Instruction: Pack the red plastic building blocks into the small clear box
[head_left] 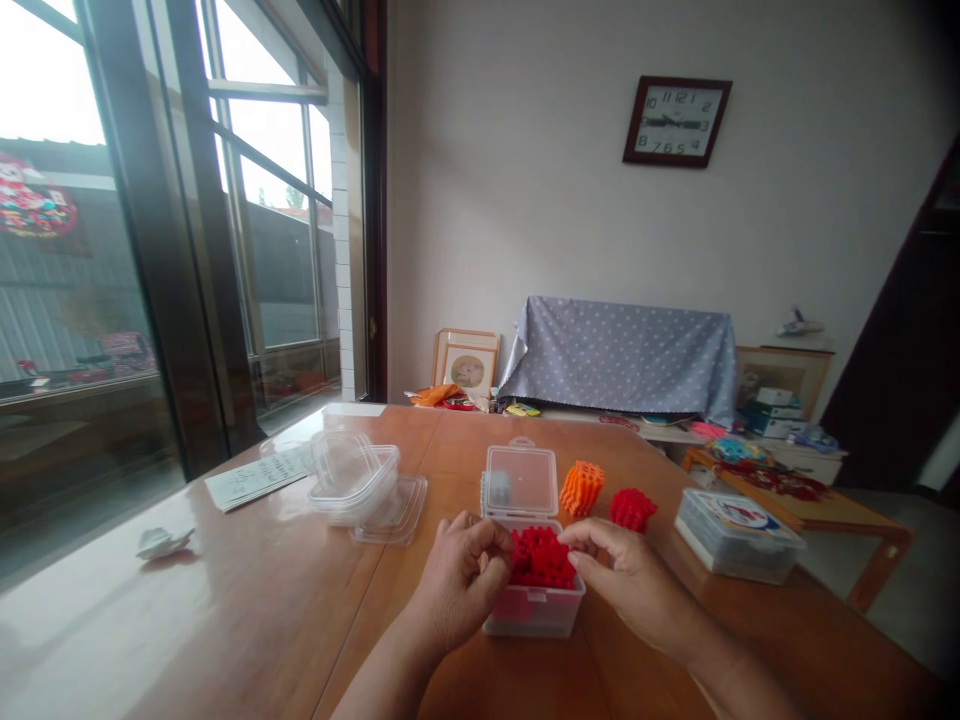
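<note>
A small clear plastic box (529, 612) stands on the table with its lid (523, 482) hinged back. It is heaped with red knobbly plastic pieces (541, 558), which rise above the rim. My left hand (466, 575) is closed, its fingers curled, with thumb and forefinger at the left edge of the red pieces. From the other side, my right hand (626, 575) grips their right edge between thumb and fingers. The exact contact points are partly hidden. Behind my right hand are a stack of orange plastic pieces (583, 488) and another red cluster (632, 509).
Clear containers (356, 485) and a loose lid (390, 512) lie to the left, near a paper sheet with writing (259, 478) and crumpled paper (163, 543). On the right sits a closed plastic box (739, 535). The wooden table (300, 630) reaches toward the window.
</note>
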